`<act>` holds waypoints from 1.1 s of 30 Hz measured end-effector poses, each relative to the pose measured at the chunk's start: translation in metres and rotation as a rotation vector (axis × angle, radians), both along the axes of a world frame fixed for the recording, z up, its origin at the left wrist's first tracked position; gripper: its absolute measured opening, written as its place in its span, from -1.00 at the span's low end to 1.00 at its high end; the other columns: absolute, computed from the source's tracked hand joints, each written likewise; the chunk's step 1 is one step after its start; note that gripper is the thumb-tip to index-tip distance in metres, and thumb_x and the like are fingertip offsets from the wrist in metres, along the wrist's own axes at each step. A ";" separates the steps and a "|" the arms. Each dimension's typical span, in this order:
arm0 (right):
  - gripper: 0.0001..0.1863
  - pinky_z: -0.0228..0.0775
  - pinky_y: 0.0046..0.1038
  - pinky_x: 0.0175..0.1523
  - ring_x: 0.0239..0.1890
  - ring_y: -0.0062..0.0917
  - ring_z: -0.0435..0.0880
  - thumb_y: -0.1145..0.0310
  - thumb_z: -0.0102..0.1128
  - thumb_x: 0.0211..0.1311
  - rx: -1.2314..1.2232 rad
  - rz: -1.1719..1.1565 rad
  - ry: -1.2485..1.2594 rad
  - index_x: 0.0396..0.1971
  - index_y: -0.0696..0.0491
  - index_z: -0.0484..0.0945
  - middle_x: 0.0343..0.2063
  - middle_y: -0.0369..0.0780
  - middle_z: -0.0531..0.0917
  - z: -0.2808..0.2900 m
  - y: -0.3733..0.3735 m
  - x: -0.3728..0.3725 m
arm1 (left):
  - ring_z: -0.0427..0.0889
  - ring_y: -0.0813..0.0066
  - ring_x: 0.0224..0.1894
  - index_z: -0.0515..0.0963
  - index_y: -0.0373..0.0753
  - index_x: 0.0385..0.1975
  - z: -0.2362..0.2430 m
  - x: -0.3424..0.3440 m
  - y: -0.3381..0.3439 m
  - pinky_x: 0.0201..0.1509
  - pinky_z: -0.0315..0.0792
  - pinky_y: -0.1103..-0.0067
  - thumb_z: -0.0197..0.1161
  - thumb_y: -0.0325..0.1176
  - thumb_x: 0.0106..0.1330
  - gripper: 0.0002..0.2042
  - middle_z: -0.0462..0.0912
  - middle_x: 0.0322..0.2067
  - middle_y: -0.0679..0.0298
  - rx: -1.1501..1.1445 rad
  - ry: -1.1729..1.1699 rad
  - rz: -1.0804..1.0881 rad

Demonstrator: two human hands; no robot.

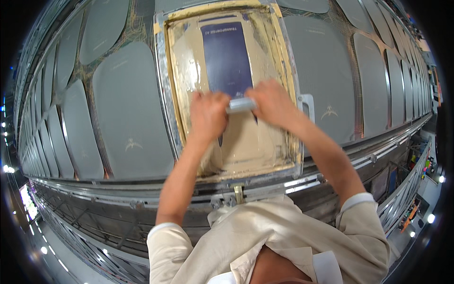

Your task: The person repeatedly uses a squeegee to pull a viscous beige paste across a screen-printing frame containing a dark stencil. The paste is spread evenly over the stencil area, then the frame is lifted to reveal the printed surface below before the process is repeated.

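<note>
A rectangular screen-printing frame [164,71] edged in yellowish tape lies in front of me, with cream ink [187,61] over its mesh and a dark purple stencil area [224,57] in the middle. Both of my hands grip a silver-handled squeegee [240,104] laid across the lower part of the purple area. My left hand [209,116] is closed on its left end and my right hand [273,104] on its right end. The squeegee's blade is hidden or blurred.
Rows of grey cut panels [127,109] [321,75] lie on the long table on both sides of the frame. A metal rail [307,182] runs along the near edge, by my body. Metal rack structures [71,227] show at lower left and right, with lights beyond.
</note>
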State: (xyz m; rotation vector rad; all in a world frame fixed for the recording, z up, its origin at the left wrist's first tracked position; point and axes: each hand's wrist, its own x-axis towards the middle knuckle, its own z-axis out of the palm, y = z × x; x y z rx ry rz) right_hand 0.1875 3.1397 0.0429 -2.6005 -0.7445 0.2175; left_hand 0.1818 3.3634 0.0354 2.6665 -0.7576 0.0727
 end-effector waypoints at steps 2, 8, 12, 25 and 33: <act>-0.76 0.46 -0.13 -0.09 -0.24 -0.14 0.63 0.35 0.41 -0.05 0.012 0.023 -0.057 -0.32 -0.01 0.63 -0.40 -0.12 0.67 -0.007 0.001 0.085 | 0.64 0.21 -0.34 0.63 -0.09 -0.46 -0.002 0.081 0.003 -0.18 0.32 0.29 0.39 -0.43 -0.07 -0.85 0.63 -0.48 0.25 -0.059 -0.067 0.009; -0.78 0.54 -0.11 -0.20 -0.32 -0.08 0.71 0.30 0.39 -0.05 0.009 -0.005 -0.054 -0.41 0.07 0.66 -0.43 -0.03 0.71 -0.023 0.003 0.269 | 0.72 0.01 -0.28 0.72 -0.14 -0.13 -0.007 0.268 0.002 -0.16 0.56 0.26 0.53 -0.12 0.03 -0.59 0.75 -0.38 0.09 0.103 -0.058 0.016; -0.71 0.59 -0.12 -0.21 -0.35 -0.07 0.74 0.21 0.41 -0.15 -0.001 -0.038 -0.008 -0.42 0.08 0.73 -0.46 0.03 0.72 -0.044 -0.001 0.295 | 0.72 0.01 -0.25 0.72 -0.11 -0.10 -0.020 0.291 -0.002 -0.14 0.56 0.26 0.50 -0.09 0.08 -0.59 0.76 -0.33 0.08 0.066 0.074 0.046; -0.73 0.40 -0.11 -0.01 -0.12 -0.12 0.62 0.44 0.40 -0.14 0.043 0.005 0.040 -0.33 0.01 0.62 -0.31 -0.09 0.67 -0.019 0.003 -0.011 | 0.65 0.16 -0.41 0.70 -0.10 -0.39 -0.027 -0.015 0.003 -0.26 0.36 0.26 0.48 -0.41 -0.13 -0.76 0.66 -0.49 0.25 -0.070 -0.056 0.021; -0.51 0.32 -0.18 0.26 0.15 -0.10 0.52 0.09 0.43 0.13 0.185 -0.064 0.233 0.03 0.02 0.63 0.02 -0.07 0.66 0.020 -0.012 -0.157 | 0.57 0.31 -0.18 0.65 -0.13 -0.25 0.000 -0.184 -0.003 -0.05 0.30 0.38 0.39 -0.55 -0.17 -0.63 0.67 -0.25 0.38 -0.038 0.021 0.105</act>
